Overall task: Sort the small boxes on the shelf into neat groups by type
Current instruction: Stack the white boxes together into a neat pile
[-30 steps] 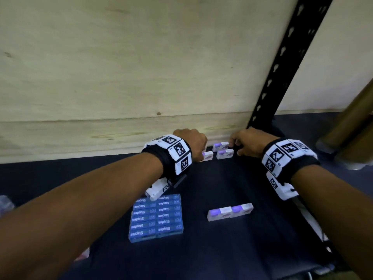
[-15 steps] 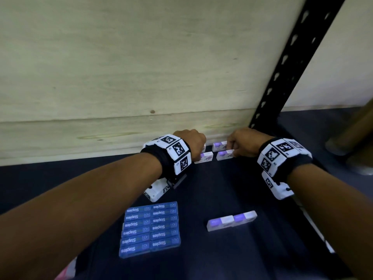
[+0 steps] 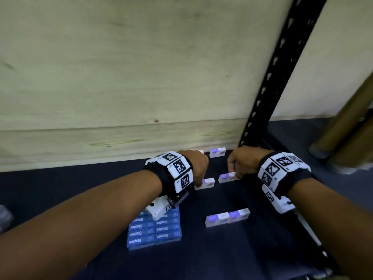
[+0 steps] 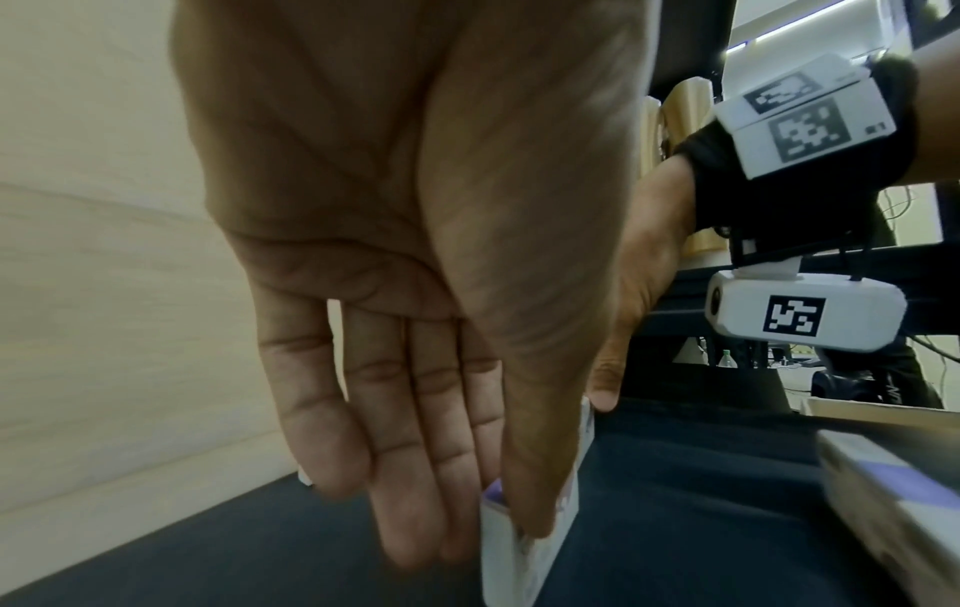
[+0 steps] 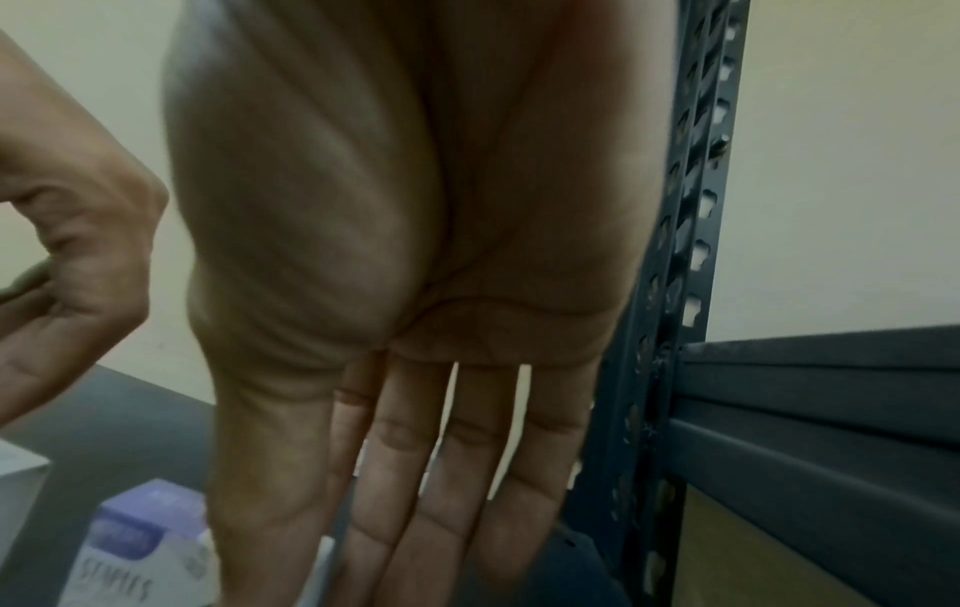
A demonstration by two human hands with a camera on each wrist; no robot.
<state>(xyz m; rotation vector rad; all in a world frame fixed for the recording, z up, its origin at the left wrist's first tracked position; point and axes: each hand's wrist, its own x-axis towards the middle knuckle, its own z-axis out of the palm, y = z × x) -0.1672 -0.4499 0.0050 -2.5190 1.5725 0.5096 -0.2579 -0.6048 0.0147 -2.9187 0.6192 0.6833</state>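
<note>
Two bare forearms reach from the near edge over a dark blue shelf surface (image 3: 232,249). Each wrist wears a black band with white blocks printed with black square markers.

The left hand (image 3: 194,163) pinches a small white-and-purple box (image 3: 205,183) between thumb and fingers; the left wrist view shows the thumb on one face and the fingers on the other, with the box's lower edge at the shelf. The right hand (image 3: 245,160) holds a second white-and-purple box (image 3: 227,177), just right of the first, with a narrow gap between the two. From the right wrist view the thumb and the long fingers run down either side of a thin white edge, though most of that box is hidden by the hand.

Near the far edge, a third box of the same kind (image 3: 217,152) lies against the pale wooden back panel (image 3: 121,77), and part of another shows behind the left knuckles. Nearer, toward the right, a pair of white-and-purple boxes (image 3: 227,217) lies end to end, touching. Near and to the left sits a neat block of blue staple boxes (image 3: 155,231), two columns wide, partly covered by the left wrist's camera housing.

A black perforated upright post (image 3: 282,67) rises on the right, close beside the right hand. Beyond it stand brownish cylindrical shapes (image 3: 347,130), blurred.
</note>
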